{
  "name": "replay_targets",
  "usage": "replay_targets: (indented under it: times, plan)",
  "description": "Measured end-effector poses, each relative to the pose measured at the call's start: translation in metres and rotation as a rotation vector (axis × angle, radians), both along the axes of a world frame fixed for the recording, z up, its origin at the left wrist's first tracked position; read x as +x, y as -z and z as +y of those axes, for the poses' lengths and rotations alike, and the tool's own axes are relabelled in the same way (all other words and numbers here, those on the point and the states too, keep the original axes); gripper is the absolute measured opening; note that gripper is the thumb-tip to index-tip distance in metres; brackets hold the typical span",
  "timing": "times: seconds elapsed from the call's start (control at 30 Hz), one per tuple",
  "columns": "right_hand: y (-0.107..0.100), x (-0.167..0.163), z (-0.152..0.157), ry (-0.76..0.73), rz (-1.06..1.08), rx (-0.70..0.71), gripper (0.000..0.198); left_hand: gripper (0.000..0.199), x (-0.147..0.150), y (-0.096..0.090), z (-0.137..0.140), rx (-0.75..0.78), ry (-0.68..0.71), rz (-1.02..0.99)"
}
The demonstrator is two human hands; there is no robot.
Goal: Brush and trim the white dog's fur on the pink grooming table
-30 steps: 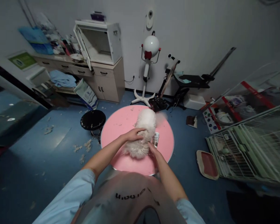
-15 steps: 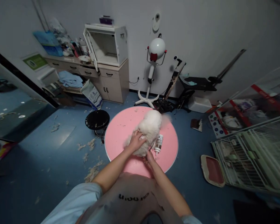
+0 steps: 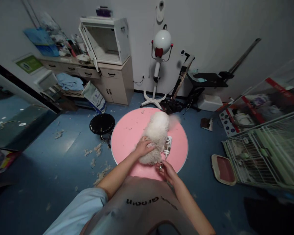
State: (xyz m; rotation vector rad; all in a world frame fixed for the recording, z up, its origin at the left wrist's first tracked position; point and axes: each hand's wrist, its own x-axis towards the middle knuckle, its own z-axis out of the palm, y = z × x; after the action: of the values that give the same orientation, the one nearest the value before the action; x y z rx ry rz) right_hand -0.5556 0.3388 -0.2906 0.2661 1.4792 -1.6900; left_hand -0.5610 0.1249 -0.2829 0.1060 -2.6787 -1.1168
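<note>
A fluffy white dog (image 3: 157, 129) is on the round pink table (image 3: 122, 137), its coat greyer at the end near me. My left hand (image 3: 144, 147) holds it by the fur on its left side. Just off the dog's near right edge, my right hand (image 3: 168, 170) is closed around a small shiny metal tool (image 3: 161, 166), perhaps a clamp or scissors; its tip is too small to make out. Beside the dog on the right lies a white nozzle bottle (image 3: 167, 145) with a brown label, its tip pointing toward me, close to my right fingers.
A black round stool (image 3: 102, 124) stands left of the table, with fur clippings (image 3: 104, 173) on the floor. Behind are a cabinet (image 3: 117, 83) and a white lamp-like stand (image 3: 162, 42). A wire cage (image 3: 259, 163) and a litter tray (image 3: 223, 169) are at right.
My right hand has drawn away from the dog's near end, moving right and toward me with the metal tool. My left hand stays on the dog. The view has shifted slightly.
</note>
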Motion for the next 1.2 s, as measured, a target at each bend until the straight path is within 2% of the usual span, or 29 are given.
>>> replay_targets:
  times: [0.07,0.13,0.2,0.27,0.33,0.4,0.47,0.53,0.6,0.67,0.77,0.83,0.9,1.0,1.2]
  plan:
    - [-0.020,0.011,0.015,-0.091,0.032,-0.019,0.036,0.035,0.003,0.000,0.000,-0.062,0.059,-0.050]
    - [-0.039,0.018,0.016,-0.212,0.112,-0.082,0.037,0.034,0.002,0.001,0.001,-0.113,0.119,-0.087]
    - [-0.052,0.012,0.001,-0.326,0.252,-0.157,0.033,0.032,-0.001,0.002,0.003,-0.137,0.168,-0.107]
    - [-0.056,-0.008,-0.024,-0.377,0.434,-0.173,0.030,0.028,-0.006,0.003,0.005,-0.121,0.247,-0.128]
    - [-0.053,-0.039,-0.051,-0.348,0.573,-0.122,0.032,0.027,-0.010,0.004,0.006,-0.068,0.326,-0.134]
    - [-0.046,-0.070,-0.071,-0.250,0.620,-0.062,0.037,0.031,-0.012,0.005,0.004,-0.009,0.347,-0.119]
    - [-0.040,-0.093,-0.078,-0.126,0.628,-0.015,0.039,0.042,-0.012,0.005,0.001,0.030,0.326,-0.095]
    - [-0.038,-0.101,-0.073,0.000,0.647,0.012,0.039,0.053,-0.010,0.006,-0.001,0.063,0.332,-0.075]
    - [-0.040,-0.093,-0.058,0.081,0.660,0.029,0.036,0.054,-0.008,0.008,-0.002,0.099,0.352,-0.057]
    - [-0.045,-0.071,-0.038,0.071,0.594,0.029,0.032,0.052,-0.007,0.010,-0.001,0.123,0.345,-0.056]
    - [-0.050,-0.022,-0.016,-0.149,0.294,-0.039,0.033,0.052,-0.006,0.014,0.002,0.122,0.304,-0.088]
    - [-0.048,0.007,-0.011,-0.280,0.105,-0.080,0.032,0.053,-0.006,0.017,0.004,0.098,0.281,-0.106]
    - [-0.043,0.025,-0.014,-0.307,0.043,-0.063,0.029,0.053,-0.006,0.019,0.006,0.068,0.264,-0.117]
    - [-0.037,0.032,-0.022,-0.271,0.065,0.007,0.028,0.053,-0.005,0.022,0.009,0.026,0.247,-0.131]
    - [-0.036,0.023,-0.031,-0.267,0.010,0.105,0.022,0.051,-0.002,0.028,0.015,-0.071,0.218,-0.158]
